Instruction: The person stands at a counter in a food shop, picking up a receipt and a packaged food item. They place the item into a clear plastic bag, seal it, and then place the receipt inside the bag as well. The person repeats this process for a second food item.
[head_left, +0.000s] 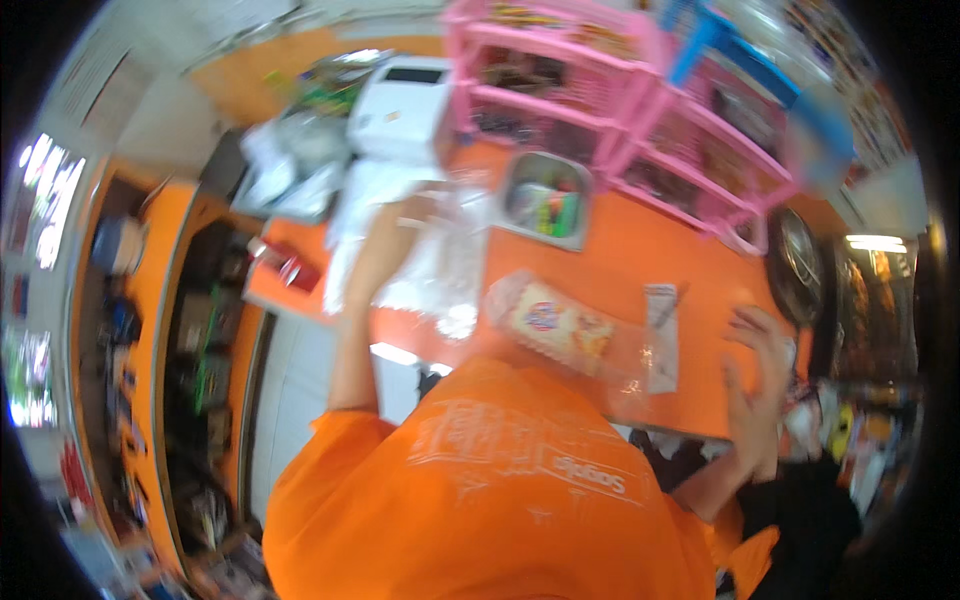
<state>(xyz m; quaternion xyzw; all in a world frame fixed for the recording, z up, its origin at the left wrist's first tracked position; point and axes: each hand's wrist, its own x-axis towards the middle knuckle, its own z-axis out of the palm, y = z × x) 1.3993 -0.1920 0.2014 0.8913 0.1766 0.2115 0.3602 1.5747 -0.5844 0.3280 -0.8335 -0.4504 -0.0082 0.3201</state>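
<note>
My left hand (397, 223) is over a stack of white and clear plastic bags (457, 259), its fingers at the crumpled plastic. Blur hides whether they pinch it. On the right, my right hand (742, 420) is at the edge of the orange table (577, 262), overlapping another person's hand; where one ends and the other begins is unclear. Between my hands lie a clear-wrapped food packet (562, 322) with a printed label and a narrow white printed packet (661, 337). A thin dark item rests on the narrow packet.
A metal tray (585, 232) of small colourful items stands behind the packets. Further back are pink plastic basket racks (555, 109) and a white machine (401, 112). A red bottle (296, 270) lies at left. A person in black (802, 517) is close on my right. Orange shelves (169, 300) stand far left.
</note>
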